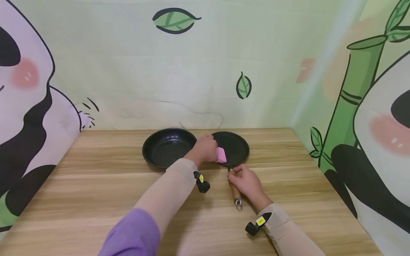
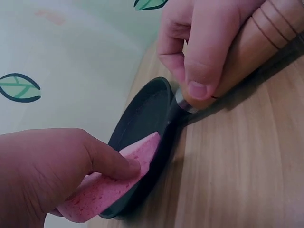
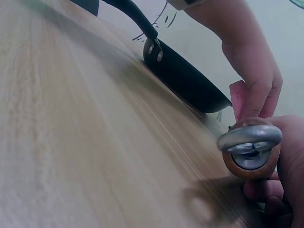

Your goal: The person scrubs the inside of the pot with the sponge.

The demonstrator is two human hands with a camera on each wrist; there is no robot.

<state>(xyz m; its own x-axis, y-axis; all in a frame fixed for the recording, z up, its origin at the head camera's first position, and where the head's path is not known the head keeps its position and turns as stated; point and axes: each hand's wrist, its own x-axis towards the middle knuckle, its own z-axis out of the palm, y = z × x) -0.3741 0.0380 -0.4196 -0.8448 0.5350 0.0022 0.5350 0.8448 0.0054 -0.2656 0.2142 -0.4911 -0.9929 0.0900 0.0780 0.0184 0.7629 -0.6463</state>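
My left hand (image 1: 205, 149) pinches a pink sponge (image 1: 221, 155) over the left side of a shallow black frying pan (image 1: 236, 145). In the left wrist view, the thumb lies along the top of the sponge (image 2: 114, 187), whose far end overlaps the pan's inside near the rim. My right hand (image 1: 249, 183) grips the pan's wooden handle (image 1: 235, 190) close to its metal collar. A steel hanging ring (image 3: 249, 137) caps the handle's end in the right wrist view.
A deeper black frying pan (image 1: 168, 149) stands left of the shallow one, its black handle (image 3: 135, 16) showing in the right wrist view. Both pans are on a wood-grain table (image 1: 105, 177). Behind rises a wall covering (image 1: 128, 71) printed with leaves, pandas and bamboo.
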